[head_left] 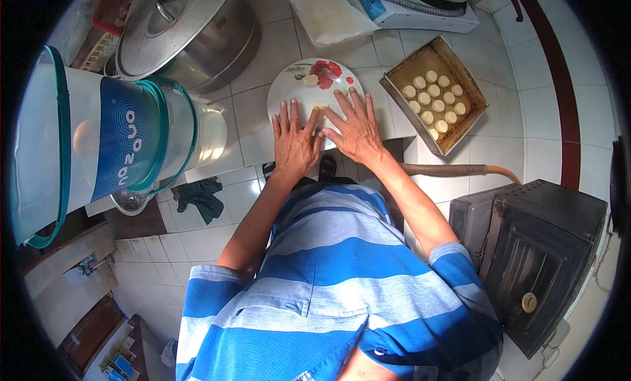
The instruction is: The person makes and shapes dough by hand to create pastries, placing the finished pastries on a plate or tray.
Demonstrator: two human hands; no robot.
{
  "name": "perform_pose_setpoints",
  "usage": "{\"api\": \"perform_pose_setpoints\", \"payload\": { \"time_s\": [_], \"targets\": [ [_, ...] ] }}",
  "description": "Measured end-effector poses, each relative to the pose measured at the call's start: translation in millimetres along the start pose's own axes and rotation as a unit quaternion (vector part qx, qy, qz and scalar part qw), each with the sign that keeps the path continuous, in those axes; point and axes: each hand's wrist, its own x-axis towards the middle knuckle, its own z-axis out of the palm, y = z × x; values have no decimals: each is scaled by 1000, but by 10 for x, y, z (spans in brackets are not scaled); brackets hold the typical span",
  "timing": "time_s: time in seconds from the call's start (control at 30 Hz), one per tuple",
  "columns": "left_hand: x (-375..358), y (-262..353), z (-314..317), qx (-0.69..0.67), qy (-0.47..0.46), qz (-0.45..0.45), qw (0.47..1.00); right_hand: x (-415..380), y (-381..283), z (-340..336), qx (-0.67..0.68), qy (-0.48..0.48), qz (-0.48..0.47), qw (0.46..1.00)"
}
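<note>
1. Head view, top centre: one round white plate [279, 98], red-flower pattern; bears pale flat pieces [310, 80].
2. Left hand [295, 143], over plate's lower left: palm down, fingers slightly apart, index fingertip close to a pale piece.
3. Right hand [357, 136], over plate's lower right: palm down, fingers spread, fingertips near pale pieces; contact cannot be told.
4. Rectangular tray [430, 57], upper right: holds rows of pale round pieces [438, 105].
5. Metal pot [213, 59], upper left: lid on, contents hidden.
6. Translucent bucket [79, 141], left: teal rim, contents unclear.
</note>
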Motion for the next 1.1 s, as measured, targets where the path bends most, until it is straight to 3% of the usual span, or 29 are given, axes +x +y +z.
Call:
{"api": "perform_pose_setpoints", "payload": {
  "time_s": [1.1],
  "targets": [
    [-75,76,-22,-3,4,8,1000,-34,49,-31,35,-12,-26,999]
  ]
}}
